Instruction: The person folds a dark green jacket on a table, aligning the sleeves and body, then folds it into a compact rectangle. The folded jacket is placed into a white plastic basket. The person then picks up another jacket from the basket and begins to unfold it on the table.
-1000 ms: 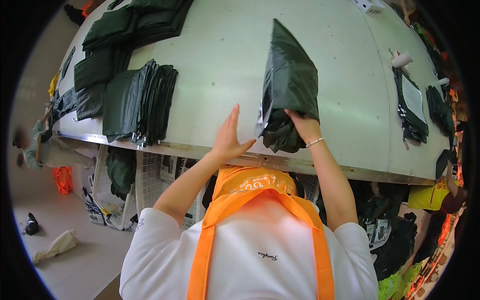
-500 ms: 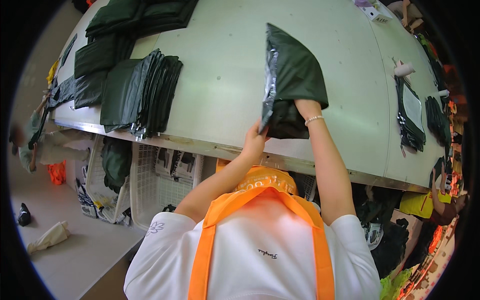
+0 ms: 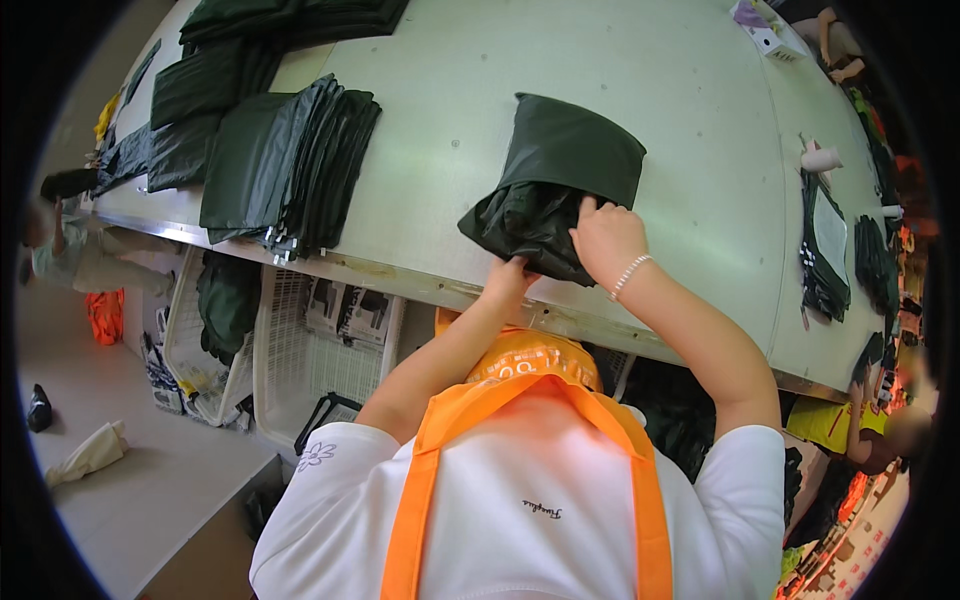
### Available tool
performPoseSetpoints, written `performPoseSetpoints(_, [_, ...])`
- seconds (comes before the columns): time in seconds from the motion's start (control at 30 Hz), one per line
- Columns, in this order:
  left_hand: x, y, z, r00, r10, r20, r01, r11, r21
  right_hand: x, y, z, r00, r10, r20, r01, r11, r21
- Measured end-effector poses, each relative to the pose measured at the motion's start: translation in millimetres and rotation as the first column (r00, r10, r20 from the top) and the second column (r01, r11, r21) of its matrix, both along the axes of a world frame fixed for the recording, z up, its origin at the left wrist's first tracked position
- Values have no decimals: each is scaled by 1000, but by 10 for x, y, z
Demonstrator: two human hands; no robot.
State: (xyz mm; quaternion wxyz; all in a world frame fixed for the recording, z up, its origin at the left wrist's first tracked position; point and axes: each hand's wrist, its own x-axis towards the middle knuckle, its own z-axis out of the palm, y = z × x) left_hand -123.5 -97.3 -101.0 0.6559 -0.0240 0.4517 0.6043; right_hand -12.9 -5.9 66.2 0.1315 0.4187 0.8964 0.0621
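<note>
In front of me on the table lies a dark green pouch (image 3: pixel 575 150), shiny like plastic or coated cloth. Its near side gapes, and crumpled dark material (image 3: pixel 520 215) shows in the mouth. My left hand (image 3: pixel 508 280) pinches the near lower edge, its fingertips partly under the material. My right hand (image 3: pixel 610 245), with a beaded bracelet at the wrist, is closed at the right side of the mouth. Its fingers hold the material there, and some of them are hidden in the folds.
A row of similar dark green pouches (image 3: pixel 300 165) stands on the left, with more piles (image 3: pixel 215 85) beyond. White plastic crates (image 3: pixel 300 370) sit below the table edge. At right lie a dark stack (image 3: pixel 822 250) and a white roll (image 3: pixel 820 160). Other people work at both sides.
The pouch has gone from raised on edge to lying flatter, its mouth now facing me. My right hand has come out from under its flap to the mouth's right side.
</note>
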Motion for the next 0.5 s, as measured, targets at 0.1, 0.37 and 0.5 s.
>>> performPoseSetpoints(0.1, [-45, 15, -40, 999, -32, -1, 32, 999, 9, 116, -18, 133, 1000, 6, -28, -9, 995, -99])
performPoseSetpoints(0.37, [29, 37, 189, 982, -185, -42, 185, 983, -18, -237, 19, -206, 917, 52, -395, -60, 998, -8])
performPoseSetpoints(0.5, [67, 15, 191, 988, -150, -45, 150, 989, -1, -187, -2, -293, 839, -42, -543, 117, 988, 104])
